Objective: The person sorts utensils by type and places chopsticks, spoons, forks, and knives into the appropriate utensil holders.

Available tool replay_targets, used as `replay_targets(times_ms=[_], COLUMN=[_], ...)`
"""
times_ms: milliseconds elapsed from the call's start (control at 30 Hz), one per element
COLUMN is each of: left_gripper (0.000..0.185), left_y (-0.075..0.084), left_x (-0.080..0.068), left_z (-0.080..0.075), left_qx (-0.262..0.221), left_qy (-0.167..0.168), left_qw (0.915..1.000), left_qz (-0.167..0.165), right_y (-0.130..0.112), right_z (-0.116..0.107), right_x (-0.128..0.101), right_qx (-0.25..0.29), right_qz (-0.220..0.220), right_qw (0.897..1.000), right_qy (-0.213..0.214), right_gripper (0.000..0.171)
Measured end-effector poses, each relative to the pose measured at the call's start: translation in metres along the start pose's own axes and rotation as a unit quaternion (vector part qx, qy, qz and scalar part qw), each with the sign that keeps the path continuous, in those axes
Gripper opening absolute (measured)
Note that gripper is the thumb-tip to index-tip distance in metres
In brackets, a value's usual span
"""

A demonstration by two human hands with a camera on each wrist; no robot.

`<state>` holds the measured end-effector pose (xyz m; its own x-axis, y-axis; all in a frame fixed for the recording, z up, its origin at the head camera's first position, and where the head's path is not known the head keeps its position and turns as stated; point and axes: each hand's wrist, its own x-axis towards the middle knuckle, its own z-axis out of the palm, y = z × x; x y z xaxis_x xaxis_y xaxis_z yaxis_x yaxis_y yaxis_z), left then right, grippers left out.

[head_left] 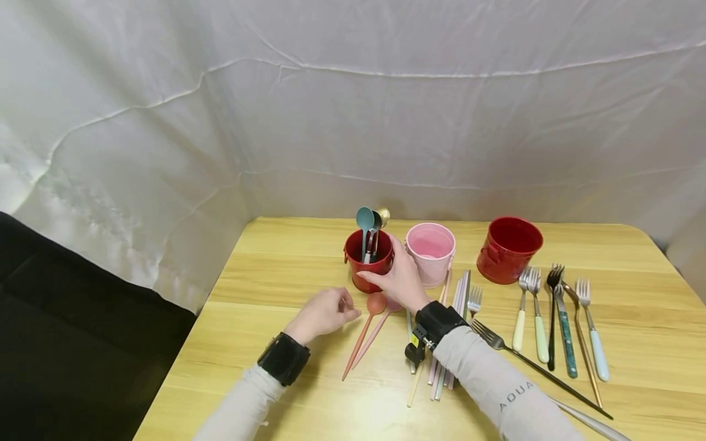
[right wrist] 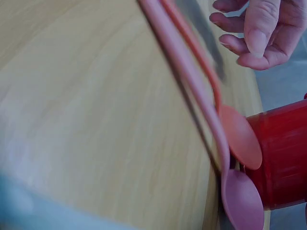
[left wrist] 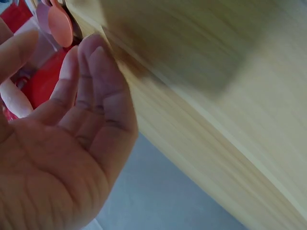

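A staged recording setup rather than a lived-in room. A light wooden tabletop [head_left: 276,269] stands against a wrinkled white cloth backdrop [head_left: 353,104] that hides all walls and furniture. A black sheet [head_left: 72,331] covers the area at the left. Cutlery is laid out in tidy groups: a row of forks [head_left: 557,318], a bundle of chopsticks [head_left: 449,343], and three small buckets, two red [head_left: 369,263] [head_left: 508,250] and one pink [head_left: 430,252]. Black camera straps [head_left: 284,358] sit on both wrists.

The right hand [head_left: 399,278] is curled around the red bucket [head_left: 368,262]; the left hand [head_left: 322,313] is held loosely curled just left of it.
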<state>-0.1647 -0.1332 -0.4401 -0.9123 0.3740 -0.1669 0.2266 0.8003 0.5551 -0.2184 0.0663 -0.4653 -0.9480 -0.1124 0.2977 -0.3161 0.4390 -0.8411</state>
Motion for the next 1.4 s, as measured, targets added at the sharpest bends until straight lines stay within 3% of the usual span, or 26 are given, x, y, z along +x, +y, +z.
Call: replay_targets(times_ms=[167, 667, 833, 1133, 1400], left_gripper=[0.023, 0.025, 0.021, 0.016, 0.014], left_y=[0.005, 0.017, 0.018, 0.014, -0.003], left_x=[0.0, 0.003, 0.004, 0.001, -0.008], left_z=[0.007, 0.02, 0.021, 0.019, 0.01], left_qx=[0.019, 0.052, 0.051, 0.043, 0.032], left_qy=[-0.024, -0.027, -0.03, -0.036, -0.04], left_qw=[0.9995, 0.9981, 0.9982, 0.9984, 0.9986], left_qz=[-0.01, -0.017, 0.0, 0.008, -0.009], right_y=[0.0, 0.0, -0.001, 0.001, 0.001], right_z=[-0.001, -0.002, -0.002, -0.002, -0.002], right_x=[0.0, -0.001, -0.001, 0.0, 0.0], right_qx=[-0.004, -0.006, -0.005, 0.003, -0.001], right_qz=[0.001, -0.004, -0.002, -0.003, -0.005], right_qw=[1.0, 1.0, 1.0, 1.0, 1.0], right_qy=[-0.009, -0.007, -0.006, -0.005, -0.005], right_gripper=[0.095, 0.095, 0.095, 0.093, 0.094])
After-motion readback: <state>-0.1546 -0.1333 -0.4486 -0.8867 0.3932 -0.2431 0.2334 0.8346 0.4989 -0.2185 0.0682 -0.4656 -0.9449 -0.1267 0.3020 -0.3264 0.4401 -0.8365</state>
